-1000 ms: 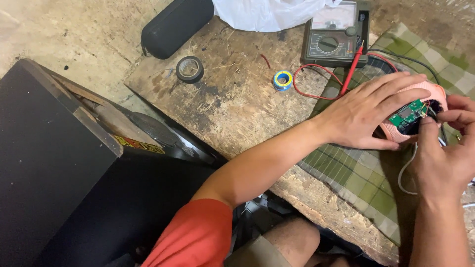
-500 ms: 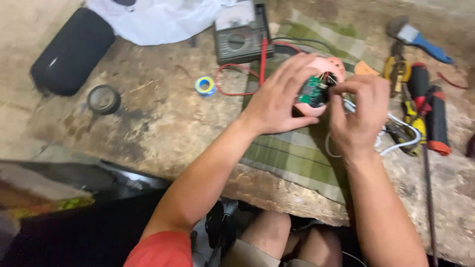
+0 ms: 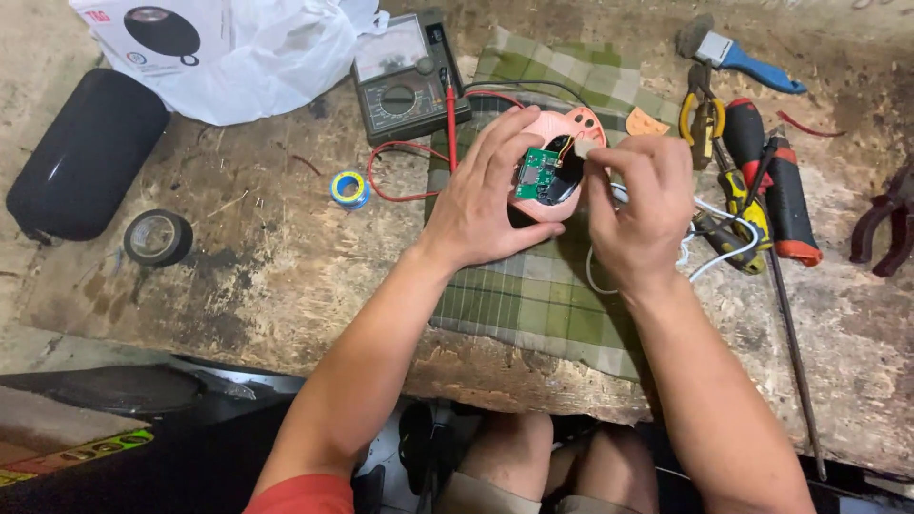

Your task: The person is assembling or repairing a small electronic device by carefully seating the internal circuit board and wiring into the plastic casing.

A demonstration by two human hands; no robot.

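My left hand [image 3: 490, 195] grips a small pink egg-shaped device [image 3: 562, 157] that lies opened, with a green circuit board [image 3: 535, 174] showing inside. My right hand [image 3: 643, 200] pinches a small pale part [image 3: 583, 152] at the top edge of the opening, fingertips touching the device. Both hands hover over a green checked cloth [image 3: 533, 305] spread on the worn wooden bench [image 3: 267, 257].
Behind the hands sits an analogue multimeter [image 3: 405, 76] with a red probe [image 3: 451, 124] and red lead. Screwdrivers [image 3: 781, 195], pliers [image 3: 700, 119], a blue brush [image 3: 733, 52] lie at right. Solder spool [image 3: 348, 188], black tape roll [image 3: 157, 238], black cylindrical speaker [image 3: 86, 152], white plastic bag [image 3: 248, 52] lie left.
The camera view has swung right and steadied, bringing the tools into sight. Both hands stay on the pink device; the right fingers have shifted to its top edge.
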